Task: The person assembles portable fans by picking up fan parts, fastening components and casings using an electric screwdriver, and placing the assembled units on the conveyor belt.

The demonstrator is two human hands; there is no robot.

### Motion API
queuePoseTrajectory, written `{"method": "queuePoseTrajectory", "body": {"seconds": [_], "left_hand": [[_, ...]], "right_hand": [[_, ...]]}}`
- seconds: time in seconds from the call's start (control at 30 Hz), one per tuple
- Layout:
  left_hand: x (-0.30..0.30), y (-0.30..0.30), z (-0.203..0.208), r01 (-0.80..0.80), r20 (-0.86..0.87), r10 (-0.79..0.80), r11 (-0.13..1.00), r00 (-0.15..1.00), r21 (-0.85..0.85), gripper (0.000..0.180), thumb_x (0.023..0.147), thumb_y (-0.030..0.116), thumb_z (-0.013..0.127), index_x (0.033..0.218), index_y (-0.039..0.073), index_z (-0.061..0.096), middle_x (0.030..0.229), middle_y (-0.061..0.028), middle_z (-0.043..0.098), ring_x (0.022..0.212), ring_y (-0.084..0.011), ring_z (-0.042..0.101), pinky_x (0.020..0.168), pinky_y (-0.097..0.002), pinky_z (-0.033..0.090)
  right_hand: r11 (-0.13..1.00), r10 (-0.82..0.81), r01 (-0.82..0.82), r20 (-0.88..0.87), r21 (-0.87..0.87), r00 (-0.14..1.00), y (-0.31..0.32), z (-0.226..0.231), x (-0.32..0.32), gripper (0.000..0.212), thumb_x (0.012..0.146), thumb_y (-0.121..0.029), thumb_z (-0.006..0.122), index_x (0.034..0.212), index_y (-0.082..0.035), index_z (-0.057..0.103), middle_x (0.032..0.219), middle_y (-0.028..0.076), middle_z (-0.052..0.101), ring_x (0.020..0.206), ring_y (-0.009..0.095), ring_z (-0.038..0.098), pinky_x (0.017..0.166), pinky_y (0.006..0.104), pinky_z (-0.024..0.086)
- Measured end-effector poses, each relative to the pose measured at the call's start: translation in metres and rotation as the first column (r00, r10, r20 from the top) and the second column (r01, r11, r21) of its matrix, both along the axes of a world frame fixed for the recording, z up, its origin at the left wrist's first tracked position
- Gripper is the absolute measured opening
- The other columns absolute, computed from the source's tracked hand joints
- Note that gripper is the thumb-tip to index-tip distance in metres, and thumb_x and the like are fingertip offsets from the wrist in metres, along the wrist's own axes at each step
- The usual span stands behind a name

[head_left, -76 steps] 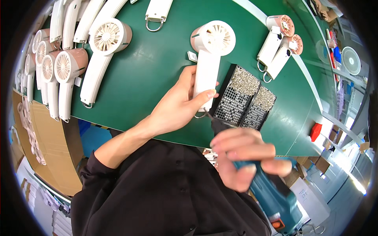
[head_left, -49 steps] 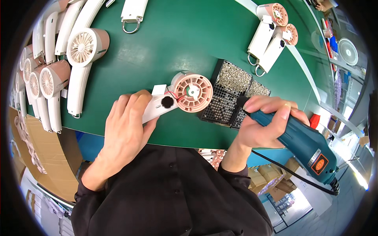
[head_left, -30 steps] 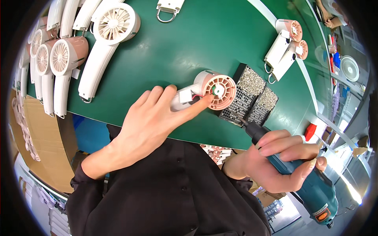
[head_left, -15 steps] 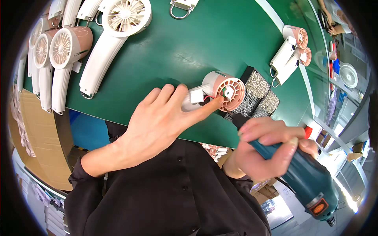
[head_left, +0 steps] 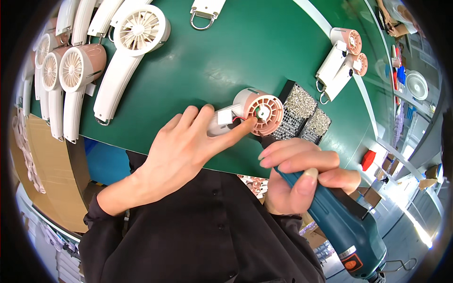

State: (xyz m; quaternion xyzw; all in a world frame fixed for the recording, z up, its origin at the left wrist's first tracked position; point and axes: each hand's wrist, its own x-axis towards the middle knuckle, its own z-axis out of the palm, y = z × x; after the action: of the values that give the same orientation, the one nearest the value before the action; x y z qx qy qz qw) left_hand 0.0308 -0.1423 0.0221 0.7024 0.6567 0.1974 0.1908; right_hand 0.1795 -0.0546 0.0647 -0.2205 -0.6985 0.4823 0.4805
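Note:
My left hand point(head_left: 181, 146) steadies a handheld fan point(head_left: 244, 101) on the green table, gripping it by its white handle. One finger reaches onto the open pink ring of the fan head, beside the white hub and a red wire. A small white square block sits on the handle by the head. In my right hand point(head_left: 302, 172) is a teal electric screwdriver point(head_left: 332, 219), its fingers wrapped round the body. The dark front end of the tool points at the lower edge of the fan head; its tip is hard to make out.
Screws fill two black trays point(head_left: 300, 101) right of the fan. Two opened fans point(head_left: 336, 70) lie farther right. Several finished-looking white and pink fans point(head_left: 74, 68) are grouped at left, beside a larger single one point(head_left: 118, 85). A co-worker's hand point(head_left: 392, 30) shows at upper right.
The screwdriver and my right hand have shifted left, with the tool's rear end swinging left and down. My left hand still holds the fan. The whole view has shifted slightly.

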Motion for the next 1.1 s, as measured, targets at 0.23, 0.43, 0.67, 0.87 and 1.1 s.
{"method": "queuePoseTrajectory", "body": {"seconds": [0.23,0.43,0.67,0.87,1.1], "left_hand": [[0.002,0.004,0.004,0.029,-0.055,-0.027,0.999,0.998,0.044,0.07,0.072,0.002,0.059,0.136,0.028,0.05,0.092,-0.0101,0.048,0.074,-0.022,0.049,0.063,-0.0305,0.049],[0.006,0.004,0.003,-0.012,-0.042,0.012,1.0,0.999,0.0,0.066,0.073,0.001,0.06,0.132,0.031,0.054,0.097,-0.0133,0.051,0.077,-0.0242,0.054,0.068,-0.0342,0.049],[0.007,0.008,0.006,-0.005,-0.044,0.004,1.0,0.999,-0.029,0.059,0.078,0.004,0.059,0.131,0.031,0.055,0.099,-0.0137,0.051,0.078,-0.0252,0.054,0.07,-0.0349,0.049],[0.008,0.008,0.002,-0.022,-0.019,0.021,1.0,1.0,-0.016,0.059,0.078,0.004,0.06,0.131,0.031,0.056,0.1,-0.0134,0.051,0.078,-0.025,0.053,0.07,-0.0351,0.049],[0.006,0.008,0.002,-0.012,-0.026,0.011,1.0,1.0,-0.009,0.061,0.077,0.004,0.061,0.132,0.032,0.055,0.1,-0.013,0.051,0.077,-0.0245,0.053,0.069,-0.0344,0.05]], "right_hand": [[0.973,-0.108,0.165,-0.312,0.163,0.944,0.006,0.018,0.017,0.028,0.094,-0.015,0.046,0.115,-0.006,0.03,0.071,0.012,0.05,0.041,0.024,0.052,0.036,0.0338,0.05],[0.853,-0.516,0.521,-0.218,-0.036,0.829,0.039,-0.007,0.042,0.026,0.089,-0.008,0.049,0.111,-0.01,0.035,0.06,0.011,0.044,0.033,0.02,0.043,0.03,0.0361,0.043],[0.809,-0.585,0.586,-0.167,-0.053,0.793,0.048,-0.021,0.043,0.028,0.084,-0.004,0.055,0.105,-0.003,0.036,0.056,0.012,0.044,0.032,0.021,0.043,0.029,0.0344,0.043],[0.822,-0.566,0.568,-0.191,-0.05,0.802,0.048,-0.02,0.04,0.026,0.083,-0.002,0.054,0.102,-0.002,0.037,0.056,0.012,0.045,0.033,0.02,0.043,0.03,0.0345,0.044],[0.823,-0.562,0.568,-0.181,-0.019,0.807,0.047,-0.023,0.041,0.026,0.082,-0.001,0.054,0.102,-0.002,0.036,0.056,0.012,0.045,0.034,0.02,0.043,0.03,0.0342,0.044]]}}
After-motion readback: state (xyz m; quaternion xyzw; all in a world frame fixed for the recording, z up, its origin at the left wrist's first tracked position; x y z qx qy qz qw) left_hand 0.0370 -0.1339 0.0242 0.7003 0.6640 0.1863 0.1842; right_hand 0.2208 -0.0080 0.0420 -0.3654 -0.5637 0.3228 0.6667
